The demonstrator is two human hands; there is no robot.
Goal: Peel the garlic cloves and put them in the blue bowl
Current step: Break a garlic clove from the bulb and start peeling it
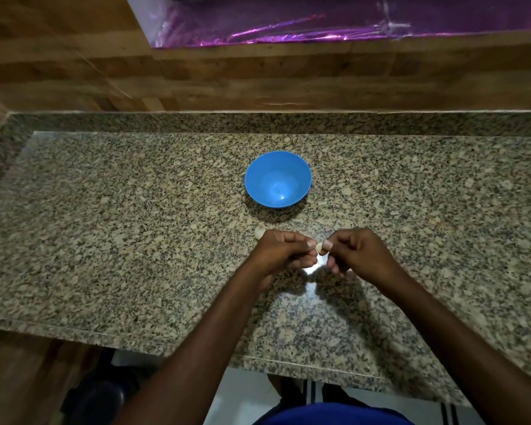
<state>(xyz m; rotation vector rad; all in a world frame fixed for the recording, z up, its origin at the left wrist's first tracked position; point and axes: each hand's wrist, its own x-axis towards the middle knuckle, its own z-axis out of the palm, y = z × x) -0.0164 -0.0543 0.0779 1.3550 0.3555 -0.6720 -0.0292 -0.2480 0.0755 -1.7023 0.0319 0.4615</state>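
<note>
**Small clove, tight pinch, plenty of counter**

Our two forearms reach in from the near edge, and both hands meet over the counter. Our left hand (281,251) and right hand (357,251) each pinch the garlic clove (319,247) between thumb and curled fingers, above the granite. We judge the clove could squirt free if we squeeze while the skin tears. A second clove (260,232) lies just beyond our left knuckles. Beyond it, the blue bowl (278,178) sits near, apparently empty; open granite countertop (120,210) spreads on both sides, its front edge well behind our hands.
</note>
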